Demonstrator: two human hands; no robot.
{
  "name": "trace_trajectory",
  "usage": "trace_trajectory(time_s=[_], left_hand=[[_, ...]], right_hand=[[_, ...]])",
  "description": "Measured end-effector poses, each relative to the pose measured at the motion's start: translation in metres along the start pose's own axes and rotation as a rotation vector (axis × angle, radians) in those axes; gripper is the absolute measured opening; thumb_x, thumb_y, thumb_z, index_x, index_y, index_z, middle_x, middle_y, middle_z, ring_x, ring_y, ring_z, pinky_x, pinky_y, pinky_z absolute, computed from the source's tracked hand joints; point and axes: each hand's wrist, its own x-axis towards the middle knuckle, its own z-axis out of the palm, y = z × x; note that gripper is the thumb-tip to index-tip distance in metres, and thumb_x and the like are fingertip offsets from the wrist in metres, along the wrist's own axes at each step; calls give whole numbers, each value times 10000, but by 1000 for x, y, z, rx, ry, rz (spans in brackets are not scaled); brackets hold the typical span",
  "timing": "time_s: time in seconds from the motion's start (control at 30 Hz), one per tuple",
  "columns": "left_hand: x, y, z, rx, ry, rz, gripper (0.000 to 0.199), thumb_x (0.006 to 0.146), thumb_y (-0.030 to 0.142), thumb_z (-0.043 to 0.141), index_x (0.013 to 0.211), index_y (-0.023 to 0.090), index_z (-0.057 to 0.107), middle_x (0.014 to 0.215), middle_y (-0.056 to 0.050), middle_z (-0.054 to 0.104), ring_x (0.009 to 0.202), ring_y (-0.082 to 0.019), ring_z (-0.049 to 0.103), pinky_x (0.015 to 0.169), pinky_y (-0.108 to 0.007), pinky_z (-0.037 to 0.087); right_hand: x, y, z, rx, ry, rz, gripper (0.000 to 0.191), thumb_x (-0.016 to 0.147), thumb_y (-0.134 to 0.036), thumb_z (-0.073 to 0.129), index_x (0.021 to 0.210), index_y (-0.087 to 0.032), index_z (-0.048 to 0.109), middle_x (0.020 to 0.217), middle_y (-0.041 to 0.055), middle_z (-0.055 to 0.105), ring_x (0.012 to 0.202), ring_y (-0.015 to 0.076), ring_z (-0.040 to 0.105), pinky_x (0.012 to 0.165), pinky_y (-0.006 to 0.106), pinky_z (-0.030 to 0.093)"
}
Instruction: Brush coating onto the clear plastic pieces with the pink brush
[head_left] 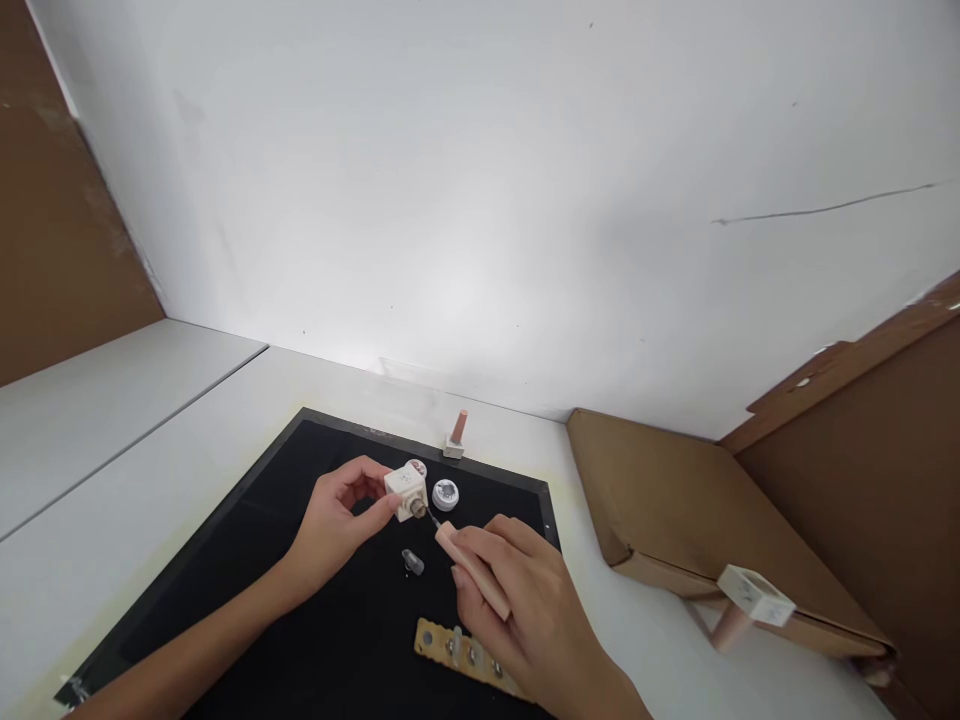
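My left hand (341, 510) pinches a square white nail polish bottle (406, 488), tilted so its open neck faces right. In my right hand (525, 590) is the pink cap of a nail polish brush (472, 568). The brush tip is right at the bottle's mouth; whether bristles are inside, I cannot tell. Two small round jars, a nearer one (445, 494) and one partly behind the bottle (416, 467), stand close by. Below the bottle lies a clear nail tip (412, 562). A yellowish strip (435, 640) bearing several small pieces is partly hidden by my right hand.
Under my hands is a black mat (262, 510) on a white table (172, 420). Another polish bottle with a pink cap (455, 440) stands at the mat's far edge. A cardboard box (675, 490) lies at the right, with a similar bottle (754, 597) overturned near its front edge.
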Motion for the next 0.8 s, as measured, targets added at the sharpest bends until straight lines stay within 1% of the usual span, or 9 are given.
trace_trajectory(time_s=[0.13,0.63,0.8], left_hand=[[-1,1,0,-2,3,1,70,746,208,697,773,162,652,679,8,628,638,-122,577,604,-199,473],[-1,5,3,0,35,42,75,721,196,706,764,166,653,678,4,627,630,-134,582,615,-223,497],[-2,5,3,5,27,47,68,724,188,704,771,169,657,689,3,632,635,-133,586,614,-217,498]], right_hand=[[0,-1,0,9,-16,0,223,895,-86,444,1091,-170,506,626,5,586,542,156,495,476,254,418],[-1,-2,-1,78,-72,58,217,882,-93,447,1052,-174,556,617,7,589,548,156,511,477,251,423],[-1,-3,-1,104,-99,82,197,884,-92,443,1019,-175,562,586,-8,554,530,149,490,463,247,401]])
